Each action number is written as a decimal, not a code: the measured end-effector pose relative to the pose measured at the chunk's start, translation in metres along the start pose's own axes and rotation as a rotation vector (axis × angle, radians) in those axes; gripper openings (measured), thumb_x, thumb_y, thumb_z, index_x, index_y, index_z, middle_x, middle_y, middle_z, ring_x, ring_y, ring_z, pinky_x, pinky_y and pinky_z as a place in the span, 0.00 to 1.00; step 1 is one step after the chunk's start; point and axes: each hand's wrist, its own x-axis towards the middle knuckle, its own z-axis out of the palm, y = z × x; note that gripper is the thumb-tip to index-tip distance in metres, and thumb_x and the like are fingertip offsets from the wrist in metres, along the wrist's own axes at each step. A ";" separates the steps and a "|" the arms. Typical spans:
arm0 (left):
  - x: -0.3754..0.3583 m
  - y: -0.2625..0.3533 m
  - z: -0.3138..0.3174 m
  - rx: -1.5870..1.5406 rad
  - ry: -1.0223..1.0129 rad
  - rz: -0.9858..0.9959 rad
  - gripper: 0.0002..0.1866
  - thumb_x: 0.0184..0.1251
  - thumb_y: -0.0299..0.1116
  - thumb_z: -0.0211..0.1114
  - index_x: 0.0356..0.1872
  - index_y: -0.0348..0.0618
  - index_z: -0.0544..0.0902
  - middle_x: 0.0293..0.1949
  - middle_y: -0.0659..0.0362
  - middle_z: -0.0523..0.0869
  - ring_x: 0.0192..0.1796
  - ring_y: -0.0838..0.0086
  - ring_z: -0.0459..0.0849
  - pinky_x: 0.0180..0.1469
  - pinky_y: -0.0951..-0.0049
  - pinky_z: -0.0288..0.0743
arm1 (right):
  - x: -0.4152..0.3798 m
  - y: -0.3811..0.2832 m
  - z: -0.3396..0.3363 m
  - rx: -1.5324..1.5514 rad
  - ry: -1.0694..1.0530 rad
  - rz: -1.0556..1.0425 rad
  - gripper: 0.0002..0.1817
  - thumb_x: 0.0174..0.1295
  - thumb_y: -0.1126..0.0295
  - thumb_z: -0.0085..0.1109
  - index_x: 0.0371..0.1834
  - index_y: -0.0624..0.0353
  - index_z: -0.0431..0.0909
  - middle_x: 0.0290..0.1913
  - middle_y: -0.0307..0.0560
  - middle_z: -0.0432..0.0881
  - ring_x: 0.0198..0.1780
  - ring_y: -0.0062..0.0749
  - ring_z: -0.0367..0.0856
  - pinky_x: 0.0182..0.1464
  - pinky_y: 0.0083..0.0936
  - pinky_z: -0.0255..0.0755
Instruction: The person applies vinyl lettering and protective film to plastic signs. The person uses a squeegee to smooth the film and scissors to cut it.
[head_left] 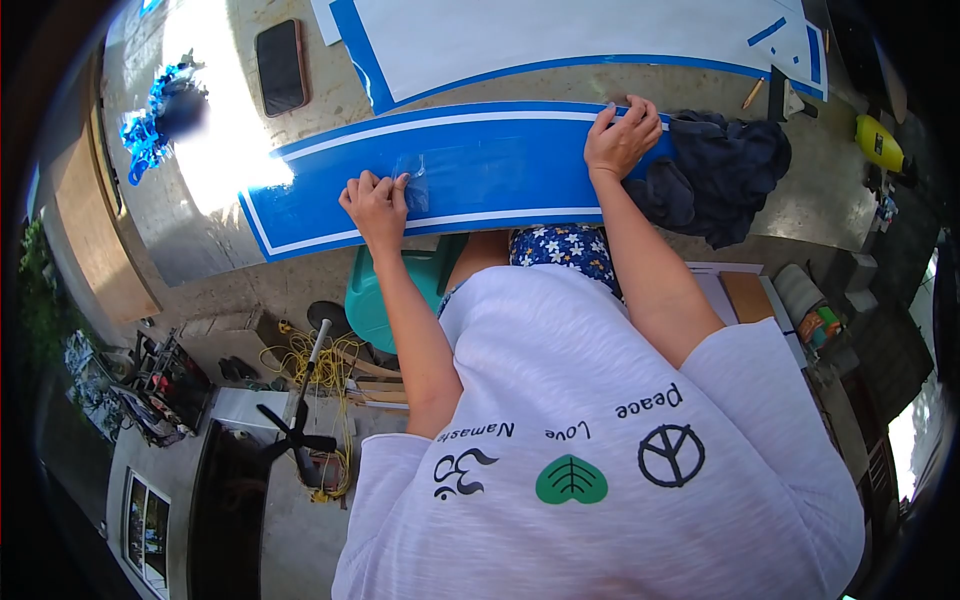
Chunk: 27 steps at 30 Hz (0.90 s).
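A long blue panel with a white border line lies across the table in front of me. Near its left-middle, my left hand is closed in a pinch at a wrinkled piece of clear film on the blue surface. Toward the panel's right end rests my right hand, its fingers bent and apart, the fingertips touching the panel near its upper edge. Just right of that hand, a crumpled dark cloth covers the panel's end.
A phone lies at the upper left, with a tangle of shiny blue strips beside it. Behind the panel is a white sheet with blue edging. A pencil and a yellow object are at the right. A teal seat stands below.
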 end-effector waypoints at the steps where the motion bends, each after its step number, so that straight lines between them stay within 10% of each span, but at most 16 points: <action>1: 0.000 -0.001 0.000 0.001 0.000 0.001 0.15 0.59 0.40 0.70 0.18 0.43 0.80 0.27 0.61 0.73 0.37 0.65 0.72 0.50 0.63 0.62 | 0.000 0.000 0.000 0.000 -0.004 0.003 0.18 0.61 0.63 0.55 0.53 0.57 0.70 0.57 0.54 0.68 0.61 0.51 0.62 0.67 0.47 0.55; 27: -0.005 -0.023 -0.007 0.092 -0.009 -0.093 0.14 0.59 0.41 0.72 0.20 0.45 0.82 0.32 0.61 0.73 0.39 0.66 0.71 0.51 0.57 0.60 | 0.000 0.001 0.002 -0.007 0.014 -0.010 0.18 0.61 0.63 0.56 0.52 0.57 0.71 0.56 0.54 0.69 0.61 0.51 0.63 0.66 0.46 0.56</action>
